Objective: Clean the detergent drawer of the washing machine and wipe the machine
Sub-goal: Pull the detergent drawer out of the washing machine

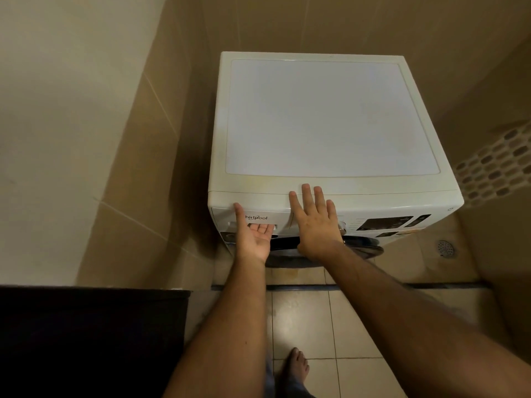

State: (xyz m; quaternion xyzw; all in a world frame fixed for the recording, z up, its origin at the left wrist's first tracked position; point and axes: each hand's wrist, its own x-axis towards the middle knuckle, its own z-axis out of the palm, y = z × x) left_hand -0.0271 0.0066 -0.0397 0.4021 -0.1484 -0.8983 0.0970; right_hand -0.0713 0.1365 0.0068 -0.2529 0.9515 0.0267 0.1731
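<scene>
- The washing machine [330, 116], a white front-loader, is standing in a tiled corner, its flat top facing the camera and its dark round door [324, 249] showing below the front panel.
- The detergent drawer [258, 218] is sitting closed in the upper left of the front panel, under the brand lettering.
- The left hand [254, 235] is turning palm up, its fingers hooking into the recessed handle of the drawer and hidden inside it, while the thumb is pressing on the panel edge above.
- The right hand [314, 221] is lying flat and spread wide, palm down, its fingertips resting on the front edge of the machine's top and the palm covering the panel just right of the drawer; it is holding nothing.
- The control display [385, 223] is showing dark on the right of the panel.
- A bare foot [296, 366] is standing on the tiled floor [356, 334], and a floor drain [445, 248] is lying to the machine's right.
</scene>
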